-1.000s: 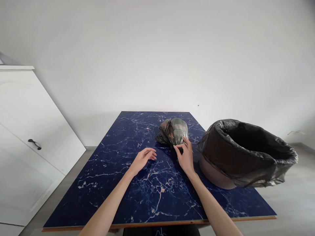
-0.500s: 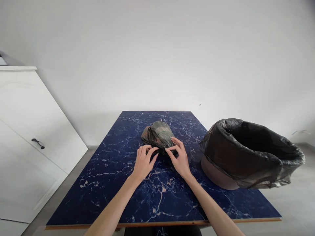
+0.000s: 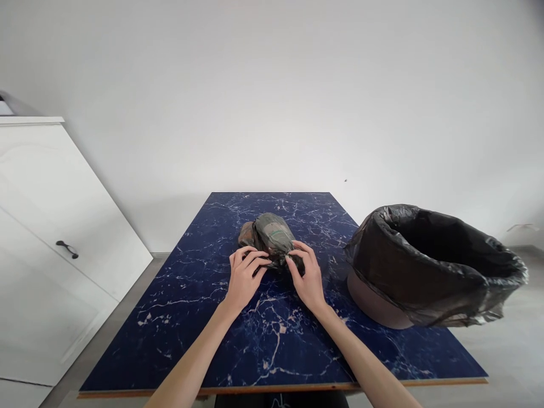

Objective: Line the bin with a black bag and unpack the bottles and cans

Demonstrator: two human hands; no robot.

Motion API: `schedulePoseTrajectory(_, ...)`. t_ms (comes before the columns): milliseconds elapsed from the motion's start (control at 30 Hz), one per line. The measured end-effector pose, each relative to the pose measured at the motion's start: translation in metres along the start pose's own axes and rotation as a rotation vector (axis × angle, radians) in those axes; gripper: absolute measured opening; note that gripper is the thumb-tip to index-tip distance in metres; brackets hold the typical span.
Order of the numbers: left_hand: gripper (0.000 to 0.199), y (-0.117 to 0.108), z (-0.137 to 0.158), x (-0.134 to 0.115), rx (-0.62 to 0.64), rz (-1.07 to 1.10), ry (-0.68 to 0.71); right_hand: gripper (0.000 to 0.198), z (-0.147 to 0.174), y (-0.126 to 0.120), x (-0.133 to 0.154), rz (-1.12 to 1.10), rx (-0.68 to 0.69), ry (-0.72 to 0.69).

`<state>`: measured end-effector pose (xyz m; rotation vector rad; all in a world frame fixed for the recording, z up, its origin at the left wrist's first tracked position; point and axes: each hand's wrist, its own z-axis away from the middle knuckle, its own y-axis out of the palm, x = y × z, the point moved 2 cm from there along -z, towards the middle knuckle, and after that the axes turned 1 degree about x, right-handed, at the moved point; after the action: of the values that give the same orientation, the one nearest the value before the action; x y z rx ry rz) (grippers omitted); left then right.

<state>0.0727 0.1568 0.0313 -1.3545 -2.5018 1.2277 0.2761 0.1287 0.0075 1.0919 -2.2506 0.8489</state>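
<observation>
from my remote seat, i see the dark plastic bundle (image 3: 272, 231) lying mid tabletop (image 3: 178, 317), just ahead of both hands. my right hand (image 3: 307, 279) appears to have its grip pinching the near edge; my left hand (image 3: 245, 279) curls against it, whether pinching i can't tell. the bin (image 3: 374, 305) is lined, black liner (image 3: 382, 260) folded over its rim; work on the bundle looks unfinished. room opens leftward; the bin limits my right, the tabletop's front edge runs beneath my forearms.

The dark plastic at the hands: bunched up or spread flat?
Bunched up: the dark plastic forms a rounded, wrinkled lump on the table, the left hand and right hand at its near side.
</observation>
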Motion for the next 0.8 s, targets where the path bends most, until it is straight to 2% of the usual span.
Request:
schedulePoseTrajectory(267, 0.018, -0.038, -0.055, -0.02, -0.084, 0.029, 0.064, 0.033, -0.002, -0.011, 0.016, -0.068, -0.044, -0.049)
schedulePoseTrajectory(400, 0.017, -0.062, -0.08, -0.037, -0.198, 0.013, 0.116, 0.035, -0.02, -0.023, 0.031, -0.16, -0.09, -0.07)
schedulePoseTrajectory(533, 0.01, -0.082, -0.092, -0.048, -0.287, 0.011, 0.066, 0.034, -0.038, -0.035, 0.051, -0.251, -0.15, -0.058)
schedulePoseTrajectory(667, 0.007, -0.099, -0.092, -0.056, -0.248, 0.037, -0.028, 0.026, -0.032, -0.052, 0.082, -0.268, -0.348, -0.038)
schedulePoseTrajectory(733, 0.006, -0.106, -0.088, -0.062, -0.196, 0.06, -0.081, 0.02, -0.019, -0.064, 0.101, -0.227, -0.472, -0.082)
schedulePoseTrajectory(800, 0.007, -0.112, -0.084, -0.068, -0.14, 0.096, -0.134, 0.017, -0.003, -0.074, 0.12, -0.184, -0.496, -0.154)
